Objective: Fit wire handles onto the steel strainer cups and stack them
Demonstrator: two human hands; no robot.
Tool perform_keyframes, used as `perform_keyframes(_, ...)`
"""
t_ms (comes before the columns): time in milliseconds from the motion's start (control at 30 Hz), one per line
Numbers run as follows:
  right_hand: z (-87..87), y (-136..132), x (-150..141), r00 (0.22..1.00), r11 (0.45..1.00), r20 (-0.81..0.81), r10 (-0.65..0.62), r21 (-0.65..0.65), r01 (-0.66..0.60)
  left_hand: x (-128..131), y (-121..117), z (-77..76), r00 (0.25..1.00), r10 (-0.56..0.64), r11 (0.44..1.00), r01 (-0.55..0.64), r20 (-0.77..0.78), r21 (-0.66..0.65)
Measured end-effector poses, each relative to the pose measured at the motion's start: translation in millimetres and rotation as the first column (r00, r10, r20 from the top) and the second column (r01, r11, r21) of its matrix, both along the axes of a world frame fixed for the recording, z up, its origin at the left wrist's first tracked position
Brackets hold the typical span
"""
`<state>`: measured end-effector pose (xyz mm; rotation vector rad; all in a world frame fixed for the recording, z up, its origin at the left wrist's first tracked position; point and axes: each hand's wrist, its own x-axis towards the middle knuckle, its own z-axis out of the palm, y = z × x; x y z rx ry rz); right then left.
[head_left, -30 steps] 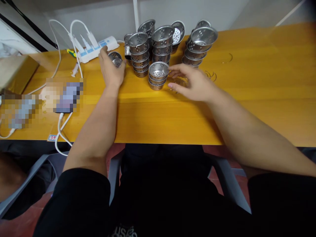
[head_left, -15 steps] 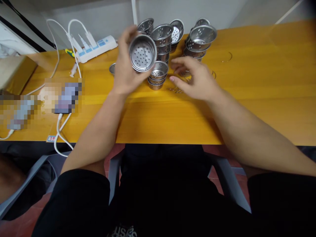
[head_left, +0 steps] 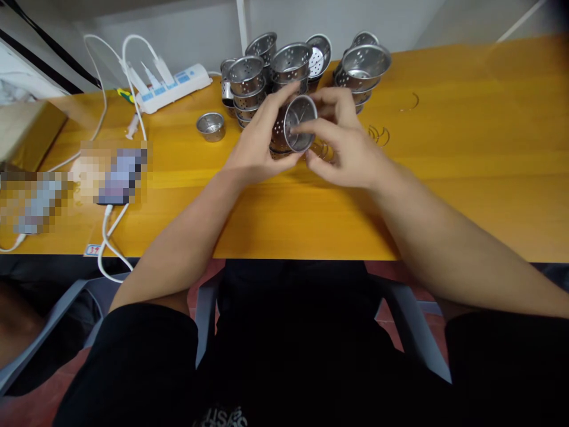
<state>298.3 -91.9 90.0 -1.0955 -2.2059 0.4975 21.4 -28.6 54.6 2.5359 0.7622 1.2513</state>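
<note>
Above the middle of a yellow-brown bench, a metal cup pierced with holes is tipped on its side, its mouth turned toward the right. The left hand grasps it around the outer wall. The right hand is half curled, one finger at the cup's mouth; whether it grips anything, I cannot tell. Behind stand stacked cups. A smaller cup sits left; curved wires lie right.
</note>
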Motion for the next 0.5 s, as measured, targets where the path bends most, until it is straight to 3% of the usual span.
perform_keyframes(67,0.6,2,1,1.0,1.0,0.002,0.0,0.001,0.0,1,-6,3.9,0.996,0.089,0.985,-0.092,-0.026,-0.144)
perform_keyframes(133,0.2,3,3,1.0,0.999,-0.016,0.006,0.033,-0.005,1,-11,9.6,0.989,0.137,0.971,-0.144,-0.054,-0.188)
perform_keyframes(267,-0.9,5,7,0.995,0.99,-0.094,0.046,0.134,-0.033,-2,-12,17.3,0.989,0.134,0.981,-0.142,-0.063,-0.134)
perform_keyframes(500,3.6,3,7,0.991,0.995,-0.135,0.014,0.103,0.0,-4,-6,14.2,0.992,0.089,0.991,-0.097,-0.094,-0.092)
